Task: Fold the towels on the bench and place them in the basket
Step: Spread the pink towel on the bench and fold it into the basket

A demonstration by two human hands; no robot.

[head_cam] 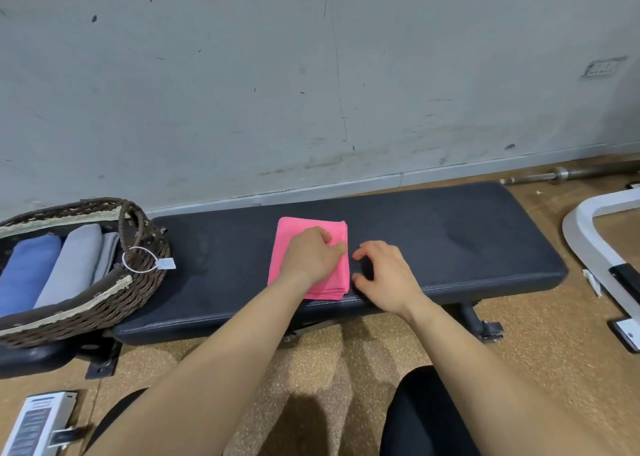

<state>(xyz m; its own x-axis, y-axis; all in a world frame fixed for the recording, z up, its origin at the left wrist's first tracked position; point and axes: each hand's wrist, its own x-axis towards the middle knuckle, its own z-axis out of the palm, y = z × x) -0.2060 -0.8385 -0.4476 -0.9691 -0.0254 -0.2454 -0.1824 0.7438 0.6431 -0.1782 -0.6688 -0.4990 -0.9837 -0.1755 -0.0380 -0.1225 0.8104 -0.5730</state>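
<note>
A pink towel (304,228), folded into a small rectangle, lies on the middle of the black padded bench (450,233). My left hand (310,254) rests on top of the towel, fingers reaching toward its right edge. My right hand (386,273) hovers over the bench just right of the towel, fingers loosely curled and holding nothing. The wicker basket (138,282) stands on the bench's left end. Inside it lie a folded blue towel (27,272) and grey towels (78,261).
A white tag (165,264) hangs on a ring from the basket's handle. A white metal frame (588,240) stands on the cork floor at the right, a steel bar (571,175) along the wall, a white device (34,424) at bottom left.
</note>
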